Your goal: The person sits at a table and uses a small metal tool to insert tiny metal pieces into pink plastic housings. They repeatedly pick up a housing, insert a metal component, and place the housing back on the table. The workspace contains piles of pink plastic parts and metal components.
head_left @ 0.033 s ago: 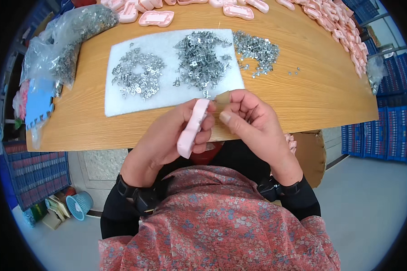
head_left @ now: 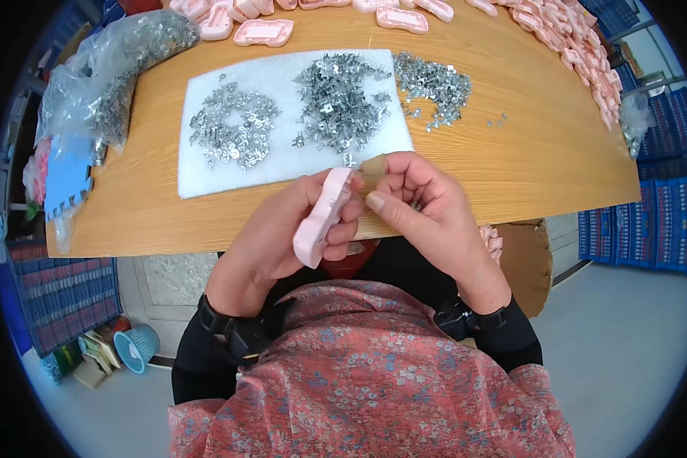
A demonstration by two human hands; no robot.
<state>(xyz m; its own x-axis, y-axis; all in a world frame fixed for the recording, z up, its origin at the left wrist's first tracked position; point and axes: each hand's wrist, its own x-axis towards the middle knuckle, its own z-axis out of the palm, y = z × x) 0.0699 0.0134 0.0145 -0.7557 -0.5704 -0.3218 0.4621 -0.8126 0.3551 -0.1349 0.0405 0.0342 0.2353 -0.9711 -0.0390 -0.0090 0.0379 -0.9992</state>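
Note:
My left hand [head_left: 263, 225] is closed around a pink plastic casing [head_left: 322, 217], held on edge and tilted, its hollow side turned toward my right hand. Close by, at the casing's upper end, is my right hand [head_left: 427, 210], with its fingers curled and thumb bent in. A tan cover [head_left: 374, 166] wraps the tip of its index finger. Something small and greyish shows between the curled fingers, too hidden to name. Beyond the hands a white foam mat [head_left: 286, 168] bears a pile of small silvery metal pieces [head_left: 237, 126] and a denser pile of metal clips [head_left: 340, 103].
More metal pieces [head_left: 435, 88] lie on the wooden table [head_left: 527, 160] right of the mat. Pink casings [head_left: 263, 32] line the far edge and heap up [head_left: 569, 46] at the right. Clear bags of metal parts [head_left: 107, 84] stand at the left. Below are a cardboard box [head_left: 527, 263] and a blue basket [head_left: 136, 347].
My right thumb has shifted very slightly left, toward the casing. Otherwise both hands stay in nearly the same place.

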